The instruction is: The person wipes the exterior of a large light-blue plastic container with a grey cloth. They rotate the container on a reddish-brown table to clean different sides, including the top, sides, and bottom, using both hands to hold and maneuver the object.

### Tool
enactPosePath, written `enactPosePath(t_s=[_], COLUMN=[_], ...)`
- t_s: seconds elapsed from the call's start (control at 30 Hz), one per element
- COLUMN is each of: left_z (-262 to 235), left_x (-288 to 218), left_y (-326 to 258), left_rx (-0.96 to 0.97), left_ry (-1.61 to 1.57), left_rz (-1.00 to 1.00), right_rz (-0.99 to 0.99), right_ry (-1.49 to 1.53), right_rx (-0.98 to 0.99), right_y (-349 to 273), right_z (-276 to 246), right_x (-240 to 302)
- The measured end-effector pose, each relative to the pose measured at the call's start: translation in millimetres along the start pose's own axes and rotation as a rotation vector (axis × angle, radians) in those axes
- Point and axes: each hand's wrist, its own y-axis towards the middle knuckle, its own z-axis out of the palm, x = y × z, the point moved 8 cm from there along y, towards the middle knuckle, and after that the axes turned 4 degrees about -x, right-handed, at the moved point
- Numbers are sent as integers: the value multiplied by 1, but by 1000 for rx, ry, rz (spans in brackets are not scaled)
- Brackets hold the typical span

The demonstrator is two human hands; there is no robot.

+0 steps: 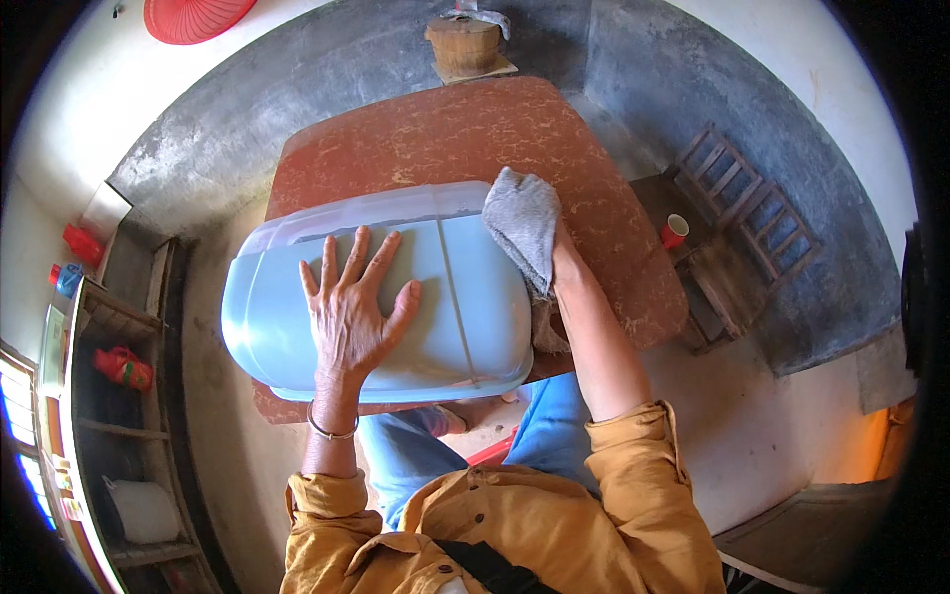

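Observation:
A large rounded light-blue plastic box [455,342] with a translucent far side rests on the reddish-brown table [426,134]. My left hand [358,309] lies flat on its top, fingers spread and holding nothing. At the box's far right corner, a grey cloth [522,223] is wrapped over the fingers of my right hand [564,259] and pressed against the box's edge. The cloth hides most of those fingers. A darker brown piece of fabric [550,332] hangs beside the box's right side, partly behind my right forearm.
Beyond the table stands a wooden bucket [465,45]. To the right are a wooden chair [737,188] and a red cup [674,232]. Shelves [124,431] with a red bag [123,368] and a white container [143,510] line the left. My knees are under the table's near edge.

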Motion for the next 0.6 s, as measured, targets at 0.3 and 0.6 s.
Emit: enactPosePath(t_s=[0.3,0.6], left_z=[3,3], left_x=[3,3], left_y=[-1,-2], left_rx=[-9,-1], left_ry=[0,11], left_rz=[6,1], right_rz=[908,58], right_ry=[2340,445], right_rx=[7,-250], right_y=[-62,-9], right_z=[68,-5], right_x=[-22,-4])
